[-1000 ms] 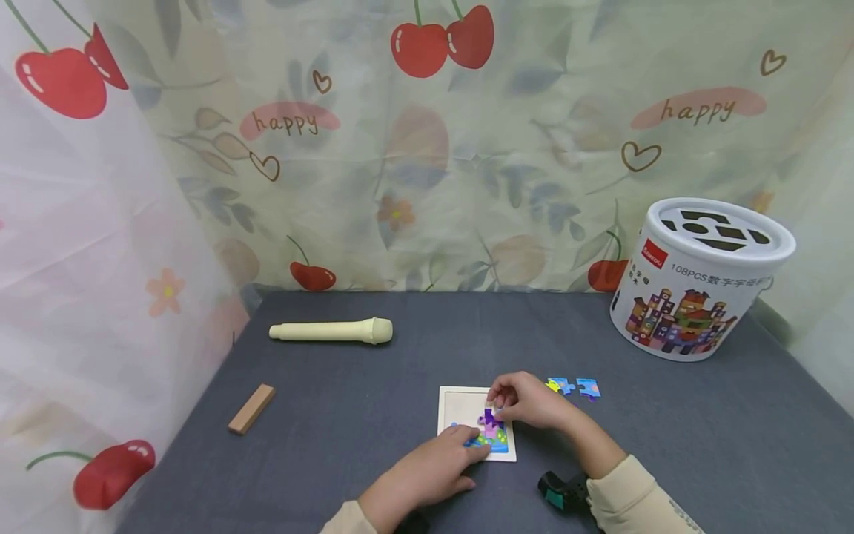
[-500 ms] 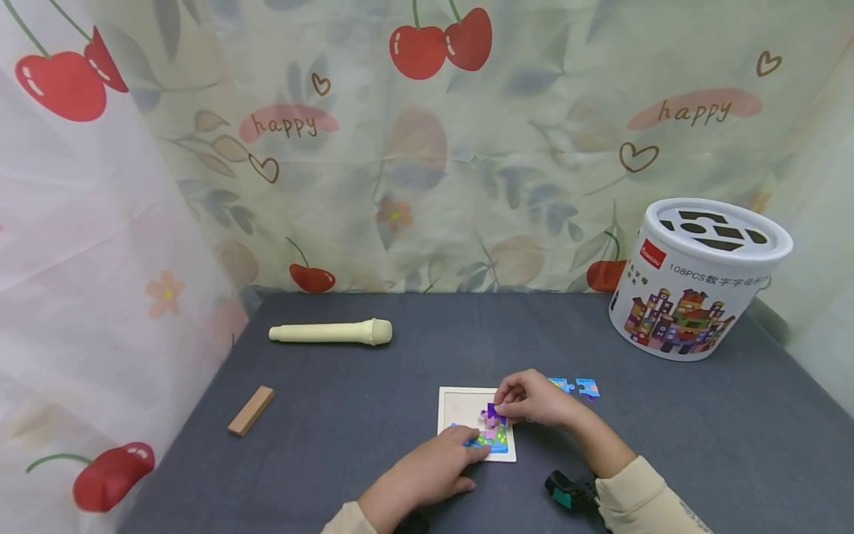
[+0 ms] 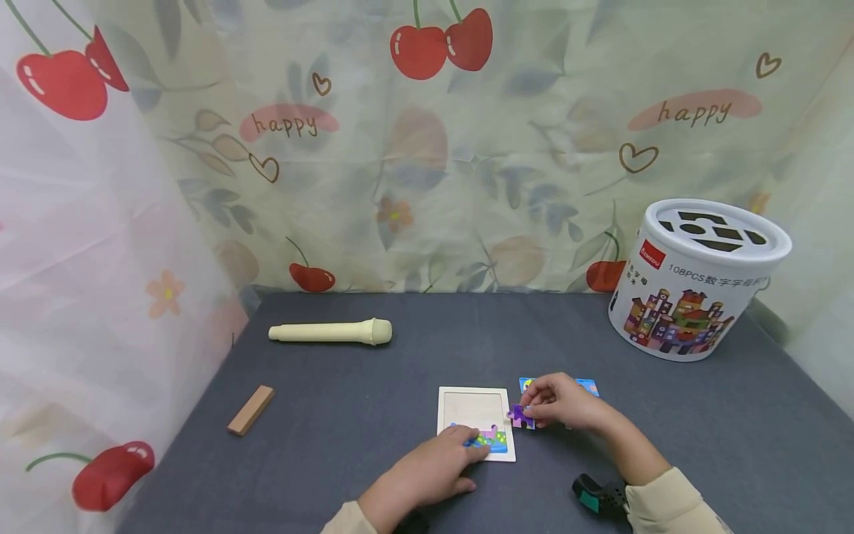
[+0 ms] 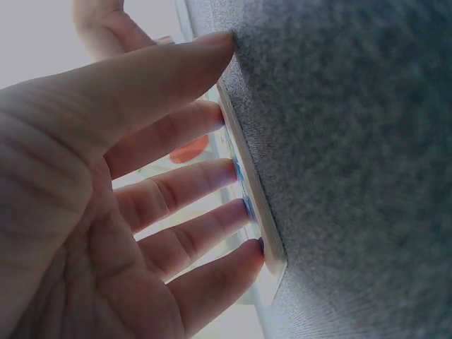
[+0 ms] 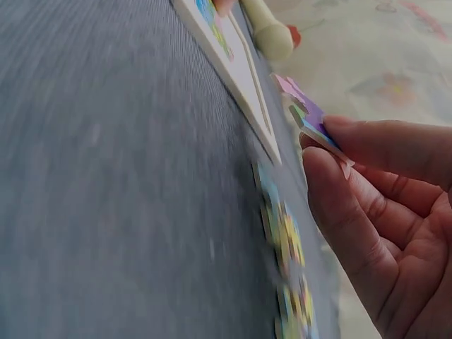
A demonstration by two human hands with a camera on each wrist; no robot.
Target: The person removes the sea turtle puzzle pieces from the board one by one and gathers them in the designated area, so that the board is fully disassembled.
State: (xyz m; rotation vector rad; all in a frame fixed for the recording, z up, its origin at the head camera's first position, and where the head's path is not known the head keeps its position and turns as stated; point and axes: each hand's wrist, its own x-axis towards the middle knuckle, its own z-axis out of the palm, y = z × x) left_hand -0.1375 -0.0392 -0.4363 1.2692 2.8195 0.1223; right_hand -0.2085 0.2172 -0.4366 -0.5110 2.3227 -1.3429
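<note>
A small wooden puzzle tray (image 3: 475, 406) lies on the table, with colourful puzzle pieces (image 3: 494, 440) along its near part. My left hand (image 3: 427, 471) rests on the tray's near left side, fingers extended; in the left wrist view its fingertips (image 4: 248, 248) touch the tray's edge. My right hand (image 3: 570, 403) pinches a purple puzzle piece (image 3: 519, 417) between thumb and forefinger, just right of the tray. The right wrist view shows that puzzle piece (image 5: 311, 116) held up off the table, its lower edge partly behind the thumb.
Loose puzzle pieces (image 3: 588, 385) lie behind my right hand, partly hidden by it. A cream toy microphone (image 3: 331, 331) lies at the back left, a wooden block (image 3: 251, 410) at the left. A white bucket (image 3: 694, 289) stands at the back right. Patterned curtains enclose the table.
My right hand has moved right, lifting the purple piece out of the tray and beyond its right edge. Bare wood now shows where the piece was. My left hand has stayed put.
</note>
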